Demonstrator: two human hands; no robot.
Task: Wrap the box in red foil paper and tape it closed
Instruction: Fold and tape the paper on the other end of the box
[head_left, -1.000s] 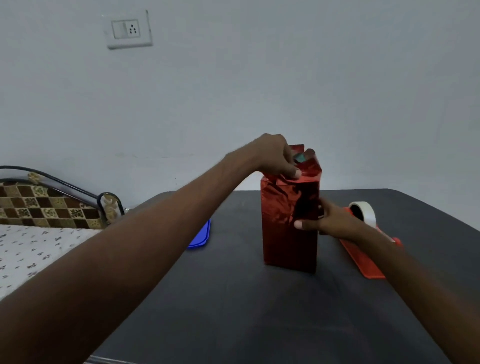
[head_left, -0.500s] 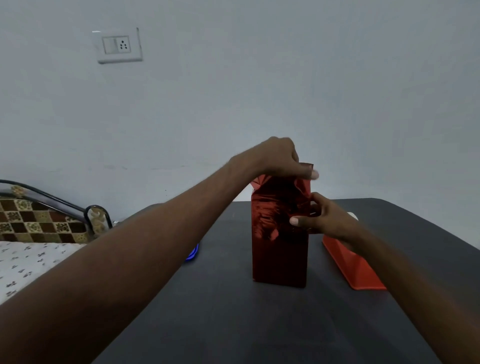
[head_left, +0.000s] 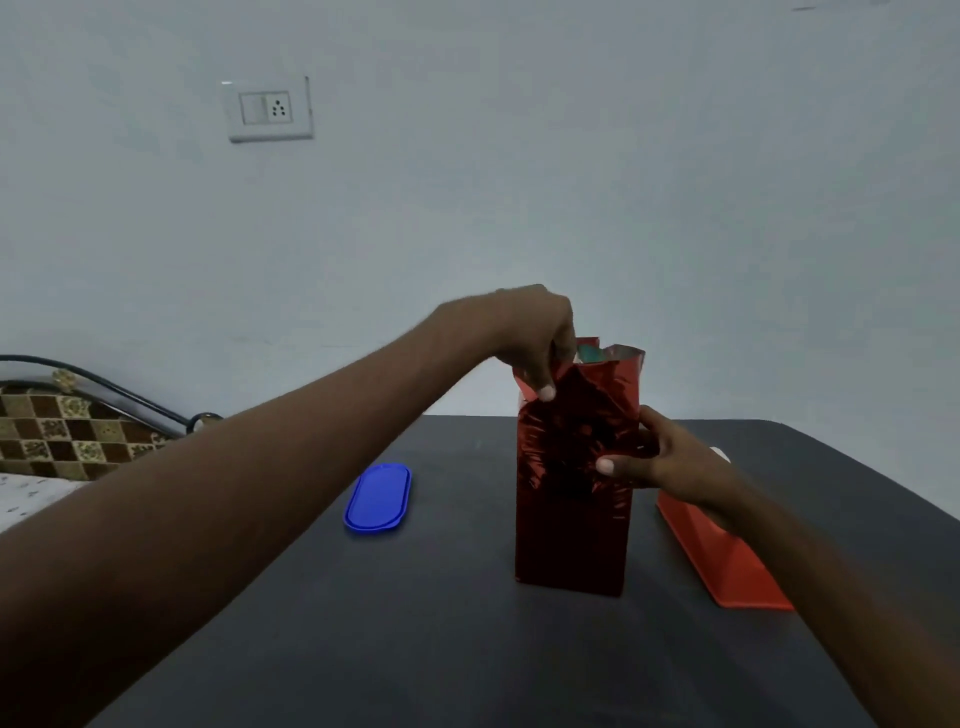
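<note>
A tall box (head_left: 570, 535) stands upright on the dark table (head_left: 441, 649), covered in shiny red foil paper (head_left: 608, 395). The foil sticks up loose above the box top, where a bit of teal shows inside. My left hand (head_left: 535, 338) pinches the foil's top left edge from above. My right hand (head_left: 654, 462) grips the box's right side over a creased fold, thumb on the front face. An orange-red tape dispenser (head_left: 727, 561) lies to the right of the box, with its white tape roll (head_left: 721, 454) mostly hidden behind my right wrist.
A blue oval lid (head_left: 378, 498) lies flat on the table to the left of the box. A bed with a patterned headboard (head_left: 62, 431) stands beyond the table's left edge. A white wall with a switch plate (head_left: 268, 109) is behind.
The view has shifted, showing more of the blue lid. My left hand has moved from pressing the foil top down to pinching its left edge, and the foil top stands open again.
</note>
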